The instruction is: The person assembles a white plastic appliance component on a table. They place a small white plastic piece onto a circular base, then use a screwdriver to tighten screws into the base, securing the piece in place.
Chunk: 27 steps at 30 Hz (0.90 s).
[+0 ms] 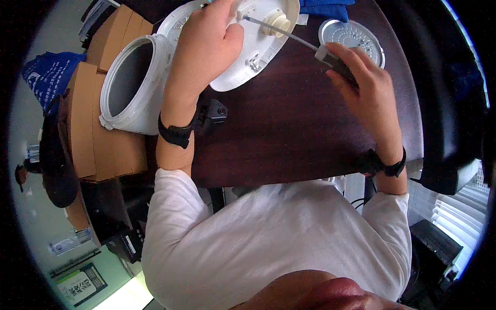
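My right hand (364, 77) is closed around the grey handle of a screwdriver (287, 34). Its long metal shaft slants up and left to a white fitting on a large white plastic cover (240, 75). A cream-coloured round knob or boss (279, 23) stands out from that cover, close to the shaft. My left hand (212, 49) is curled over the cover beside the screwdriver's tip. Its thumb is folded in, and the other fingertips are hidden or cut off at the upper edge. A white tub-shaped housing (111, 111) with a grey inside lies tilted left of my left forearm.
A round silver perforated plate (338, 31) lies beyond my right hand, near a blue cloth (325, 10). Cardboard boxes (85, 129) stand along the left. A black device (212, 114) is by my left wrist. The dark wooden table (289, 129) ends before my body.
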Motion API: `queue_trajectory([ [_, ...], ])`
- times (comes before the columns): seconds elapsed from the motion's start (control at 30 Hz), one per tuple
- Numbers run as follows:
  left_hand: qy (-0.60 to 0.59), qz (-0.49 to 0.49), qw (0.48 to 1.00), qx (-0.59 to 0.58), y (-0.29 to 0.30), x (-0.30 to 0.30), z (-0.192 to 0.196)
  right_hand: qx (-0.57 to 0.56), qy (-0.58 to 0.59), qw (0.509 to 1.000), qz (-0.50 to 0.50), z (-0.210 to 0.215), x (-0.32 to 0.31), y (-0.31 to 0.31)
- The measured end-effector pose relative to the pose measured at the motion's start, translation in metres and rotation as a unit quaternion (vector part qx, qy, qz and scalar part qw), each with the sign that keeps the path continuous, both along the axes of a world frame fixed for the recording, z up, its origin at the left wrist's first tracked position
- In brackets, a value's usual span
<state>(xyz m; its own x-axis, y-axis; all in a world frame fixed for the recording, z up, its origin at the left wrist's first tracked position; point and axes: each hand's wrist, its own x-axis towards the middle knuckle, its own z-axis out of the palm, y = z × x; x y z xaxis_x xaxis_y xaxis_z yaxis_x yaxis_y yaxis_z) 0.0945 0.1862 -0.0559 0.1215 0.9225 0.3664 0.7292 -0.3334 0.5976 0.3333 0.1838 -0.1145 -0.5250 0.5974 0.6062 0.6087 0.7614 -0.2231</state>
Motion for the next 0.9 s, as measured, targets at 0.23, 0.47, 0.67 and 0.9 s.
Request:
queue_trajectory([
  [0.23,-0.016,0.025,0.993,-0.115,-0.010,0.013,0.024,-0.266,0.274,0.924,0.026,-0.016,0.005,-0.001],
  [0.47,-0.002,-0.009,1.000,0.023,0.002,-0.001,-0.004,-0.672,0.488,0.547,0.110,-0.024,0.006,-0.014],
  [0.67,-0.018,-0.003,1.000,-0.011,-0.005,0.009,0.010,-0.750,0.520,0.368,0.179,-0.036,-0.004,-0.015],
  [0.9,-0.017,0.010,1.000,-0.023,-0.001,0.007,0.005,-0.765,0.526,0.312,0.199,-0.040,-0.011,-0.017],
])
